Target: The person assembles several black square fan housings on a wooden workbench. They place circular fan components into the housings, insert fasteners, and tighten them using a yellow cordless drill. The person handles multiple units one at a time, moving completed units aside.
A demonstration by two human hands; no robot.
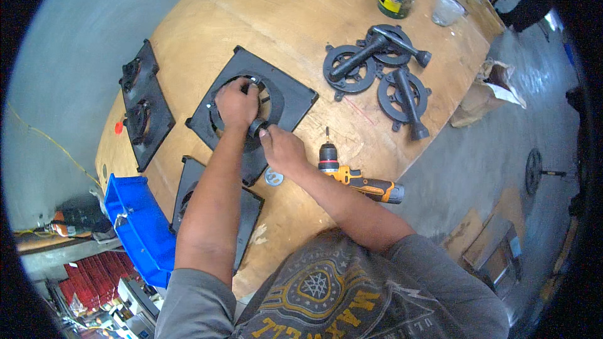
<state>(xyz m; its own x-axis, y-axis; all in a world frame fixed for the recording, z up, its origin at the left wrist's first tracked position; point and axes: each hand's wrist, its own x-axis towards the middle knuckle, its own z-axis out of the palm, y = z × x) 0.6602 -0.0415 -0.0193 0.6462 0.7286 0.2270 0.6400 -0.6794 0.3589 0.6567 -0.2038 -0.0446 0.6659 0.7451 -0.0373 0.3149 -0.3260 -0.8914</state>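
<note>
A square black plate with a round opening lies on the wooden table in front of me. My left hand is over that opening, its fingers closed at the far side of a black ring. What they pinch, if anything, is hidden by the hand. At the near right edge of the opening, my right hand grips the end of a black cylindrical part; most of this part is hidden behind my left wrist. A round metal disc lies beside my right wrist. Right of it lies a yellow and black cordless drill.
Black ring brackets with tube-shaped parts lie at the right. Other black plates rest at the left and under my left forearm. A blue bin stands at the near left. A tub stands at the back.
</note>
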